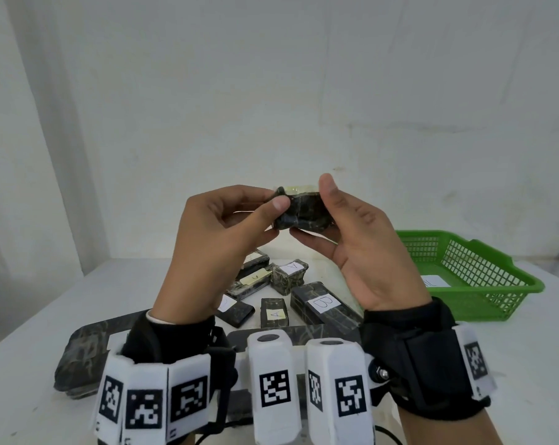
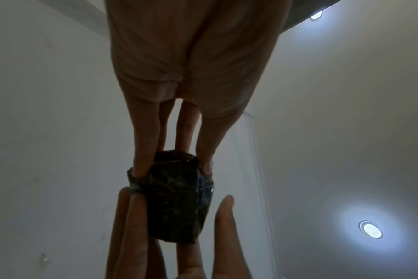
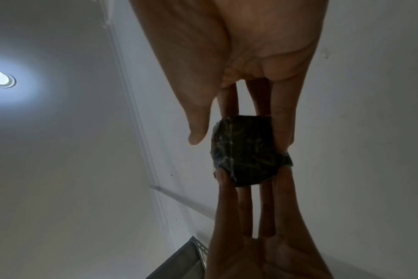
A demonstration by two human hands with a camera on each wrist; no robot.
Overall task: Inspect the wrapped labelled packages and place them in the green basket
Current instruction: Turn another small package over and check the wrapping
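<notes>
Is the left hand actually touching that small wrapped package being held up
Touching. In the left wrist view, the left hand has fingertips pressed on the package.

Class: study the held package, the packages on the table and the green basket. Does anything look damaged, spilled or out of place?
Nothing stands out. Both hands, left hand and right hand, hold one wrapped package aloft; the others lie loosely grouped on the table; the green basket sits upright.

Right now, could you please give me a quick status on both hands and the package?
Left hand and right hand both pinching one dark wrapped package, raised for inspection. Green basket to the right, holds a white label. Path to basket unobstructed.
</notes>
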